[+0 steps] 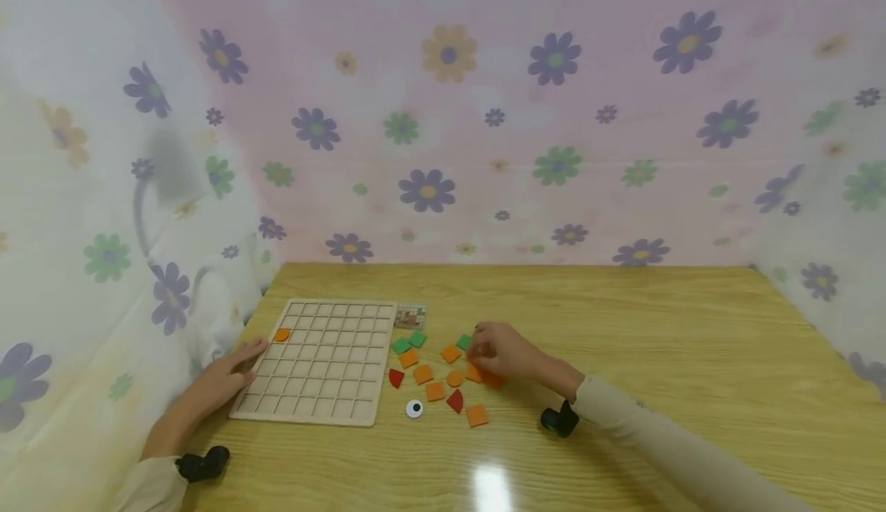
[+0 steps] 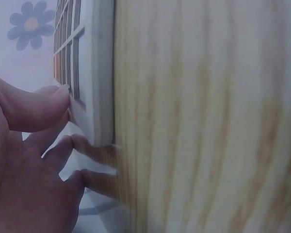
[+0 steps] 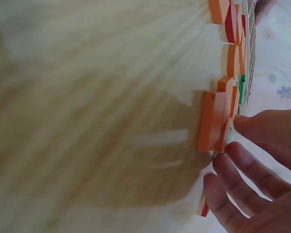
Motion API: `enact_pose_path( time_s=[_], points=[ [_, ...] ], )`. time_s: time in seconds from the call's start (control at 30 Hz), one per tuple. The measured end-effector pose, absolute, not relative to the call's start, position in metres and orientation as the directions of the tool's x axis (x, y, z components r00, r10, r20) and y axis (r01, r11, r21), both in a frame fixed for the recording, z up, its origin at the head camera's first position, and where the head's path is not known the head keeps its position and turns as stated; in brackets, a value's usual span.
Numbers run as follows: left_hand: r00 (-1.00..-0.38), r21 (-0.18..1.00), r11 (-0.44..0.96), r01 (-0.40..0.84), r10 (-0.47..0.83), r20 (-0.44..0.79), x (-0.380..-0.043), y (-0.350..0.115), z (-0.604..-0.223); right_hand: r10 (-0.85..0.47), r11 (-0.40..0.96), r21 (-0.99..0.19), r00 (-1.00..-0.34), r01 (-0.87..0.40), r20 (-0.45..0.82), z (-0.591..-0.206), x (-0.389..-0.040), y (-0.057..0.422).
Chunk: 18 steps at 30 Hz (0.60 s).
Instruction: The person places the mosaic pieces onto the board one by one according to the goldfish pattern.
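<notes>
A pale wooden grid board (image 1: 339, 420) lies on the left of the table, with an orange rounded piece (image 1: 281, 335) in one of its left cells. My left hand (image 1: 224, 377) rests along the board's left edge; in the left wrist view its thumb (image 2: 43, 109) lies at the frame. Over the right side of a loose cluster hovers my right hand (image 1: 508, 352), fingers loosely bent. A green piece (image 1: 464, 340) and an orange tile (image 1: 474, 374) are beside its fingertips. In the right wrist view a thick orange block (image 3: 211, 121) stands close to the thumb, and nothing shows gripped.
Between board and right hand lie several orange tiles (image 1: 434, 391), green tiles (image 1: 402, 346), red wedges (image 1: 454, 401) and a white disc with a black dot (image 1: 414, 409). A small pattern card (image 1: 411, 317) touches the board's upper right corner. Flowered cloth (image 1: 429, 189) hangs behind the table.
</notes>
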<state>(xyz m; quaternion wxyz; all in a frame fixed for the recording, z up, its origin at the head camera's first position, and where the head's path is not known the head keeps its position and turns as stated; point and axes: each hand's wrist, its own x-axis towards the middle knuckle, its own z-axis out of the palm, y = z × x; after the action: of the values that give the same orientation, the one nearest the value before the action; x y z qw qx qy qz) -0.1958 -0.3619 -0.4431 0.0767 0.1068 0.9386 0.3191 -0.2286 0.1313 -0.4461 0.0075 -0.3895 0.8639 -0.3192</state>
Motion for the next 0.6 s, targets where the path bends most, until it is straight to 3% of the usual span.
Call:
enact_pose_path(
  time_s=[0.4,0.6],
  points=[
    [-0.968,0.626,0.769,0.130,0.236,-0.087,-0.1950,-0.3644,-0.4447,-0.626,0.527,-0.617,-0.758,-0.585,0.185,-0.4484,-0.2189,0.1400],
    [-0.968,0.633,0.764,0.125,0.234,-0.092,-0.1956,-0.3623,-0.4444,-0.611,0.515,-0.604,-0.755,-0.608,0.238,-0.4532,-0.2181,0.1402]
  ],
)
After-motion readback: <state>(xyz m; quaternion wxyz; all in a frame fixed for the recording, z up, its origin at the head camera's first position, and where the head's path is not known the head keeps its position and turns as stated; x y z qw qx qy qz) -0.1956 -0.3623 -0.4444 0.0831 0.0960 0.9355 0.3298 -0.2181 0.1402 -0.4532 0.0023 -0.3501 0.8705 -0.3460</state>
